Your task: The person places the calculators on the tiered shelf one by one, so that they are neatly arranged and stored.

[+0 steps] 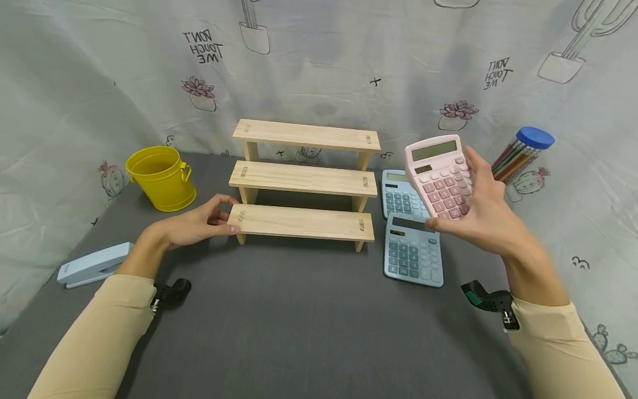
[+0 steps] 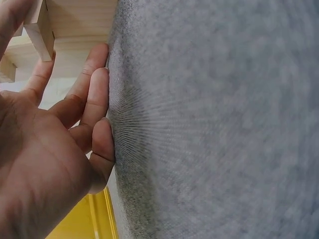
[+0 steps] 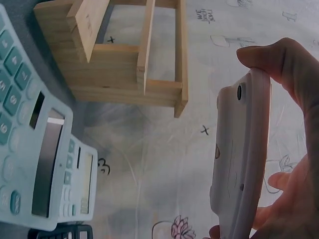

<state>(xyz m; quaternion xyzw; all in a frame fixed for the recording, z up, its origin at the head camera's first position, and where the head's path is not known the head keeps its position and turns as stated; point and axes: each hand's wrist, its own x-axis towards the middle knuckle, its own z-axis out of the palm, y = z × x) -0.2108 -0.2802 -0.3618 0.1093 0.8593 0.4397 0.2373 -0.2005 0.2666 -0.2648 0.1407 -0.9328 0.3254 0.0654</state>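
Note:
A pink calculator [image 1: 438, 185] is held up by my right hand [image 1: 490, 213], thumb at its lower edge and fingers at its upper right side. Its back and edge [image 3: 241, 154] show in the right wrist view. Under it, two light blue calculators [image 1: 413, 252] lie at the right of a three-step wooden rack [image 1: 304, 221]. My left hand [image 1: 191, 223] grips the left end of the rack's lowest step between thumb and index finger. In the left wrist view the other fingers [image 2: 97, 94] rest against the grey table.
A yellow bucket [image 1: 164, 180] stands left of the rack, with a light blue stapler [image 1: 97, 263] nearer the front. A blue-lidded tube of colored pencils [image 1: 520, 152] is behind the right hand. Part of a dark calculator [image 3: 65, 232] shows in the right wrist view. Patterned cloth [image 1: 324, 66] hangs behind.

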